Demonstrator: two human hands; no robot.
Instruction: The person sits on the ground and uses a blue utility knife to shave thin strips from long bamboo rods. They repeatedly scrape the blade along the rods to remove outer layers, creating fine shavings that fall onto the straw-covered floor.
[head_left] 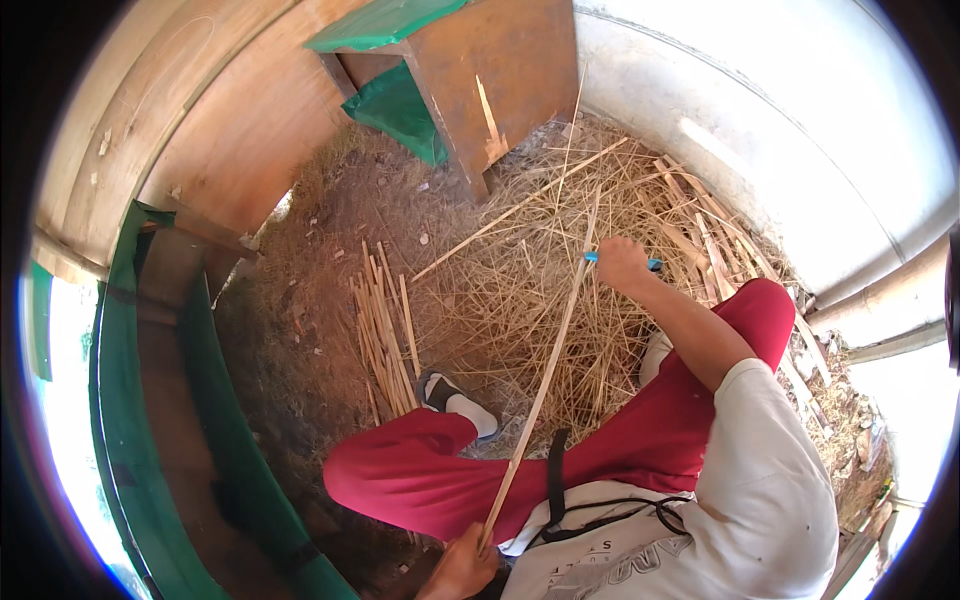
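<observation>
A long, thin pale strip of bamboo or wood [545, 385] runs slantwise from my lap up over the pile of shavings. My left hand [466, 568] is closed round its lower end, near my waist. Farther up, my right hand [622, 264] is a fist around a small blue tool [655, 265]. One end of the tool [592, 257] meets the strip near its upper part; its blade, if any, is too small to make out. My red-trousered legs [410, 470] are spread, with the strip passing between them.
Thin curled shavings [540, 300] heap on the dirt floor. A bundle of cut strips [380, 330] lies to the left, more split pieces [715, 240] to the right. A brown cabinet [490, 80] with green cover stands ahead; a green-edged bench [165, 400] is at left, a pale wall [760, 110] at right.
</observation>
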